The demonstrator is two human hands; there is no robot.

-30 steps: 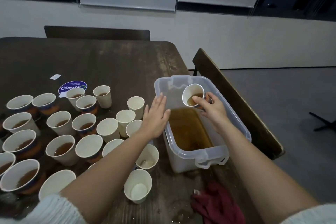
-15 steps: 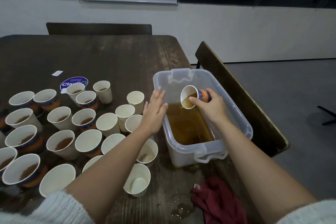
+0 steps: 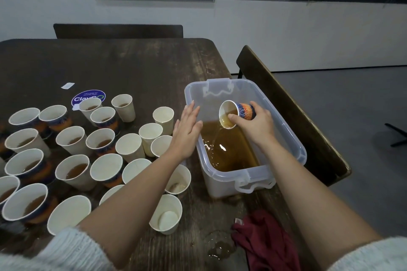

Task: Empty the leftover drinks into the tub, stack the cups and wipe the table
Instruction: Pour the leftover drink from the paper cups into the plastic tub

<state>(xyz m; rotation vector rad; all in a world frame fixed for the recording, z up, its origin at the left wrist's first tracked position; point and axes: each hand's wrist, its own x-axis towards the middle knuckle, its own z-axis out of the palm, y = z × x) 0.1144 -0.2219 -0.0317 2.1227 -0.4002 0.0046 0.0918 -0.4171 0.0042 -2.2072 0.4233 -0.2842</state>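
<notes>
The right hand (image 3: pixel 256 125) grasps the patterned paper cup (image 3: pixel 236 113) by its sidewall, tilted over the clear plastic tub (image 3: pixel 290 138), pouring. The left hand (image 3: pixel 187 132), fingers straight, rests against the tub's near rim. The cup is probably light and crushable; hold mid-wall, gently.

Only one view: head camera, worn by person, wide-angle. Looked forward and down over table (image 3: pixel 136 66) from near edge, facing far wall. Stood close: both forearms entered from bottom of frame, hands in middle. Tub (image 3: pixel 286 138) sat right of centre, cups (image 3: pixel 130 147) spread at left, chair (image 3: pixel 293 114) and floor at right. Edges curved by lens. No second view to share scene.
</notes>
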